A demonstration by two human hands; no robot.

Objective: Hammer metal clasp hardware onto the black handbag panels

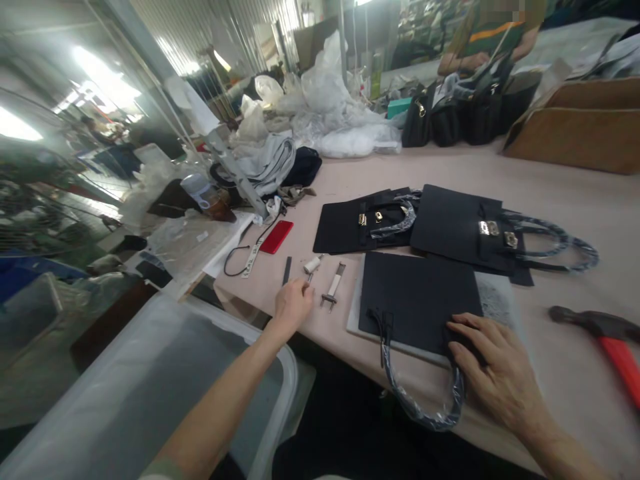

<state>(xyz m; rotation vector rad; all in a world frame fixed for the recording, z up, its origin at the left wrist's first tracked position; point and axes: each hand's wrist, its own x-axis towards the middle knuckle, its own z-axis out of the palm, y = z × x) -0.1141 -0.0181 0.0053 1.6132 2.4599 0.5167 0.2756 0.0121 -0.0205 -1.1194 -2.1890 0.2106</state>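
Observation:
A black bag panel (pixel 415 293) lies on a pale stone-like slab (pixel 493 300) at the table's front edge. From it a plastic-wrapped handle (pixel 400 393) hangs toward me. My right hand (pixel 495 373) rests on the panel's right corner, by the handle's end, fingers stretched out. To the left, my left hand (pixel 294 305) is on the table with its fingers curled together; what they pinch is hidden. Just beyond those fingertips is a small white-wrapped metal tool (pixel 313 265). A second tool with two prongs (pixel 333 287) lies between that hand and the slab.
More black panels with handles and gold clasps (pixel 363 227) (pixel 460 227) lie behind the slab. A hammer (pixel 600 327) is at right. A red phone (pixel 277 237) and dark strip (pixel 287 270) lie at left, above a grey bin (pixel 285 380). Another person stands across the table.

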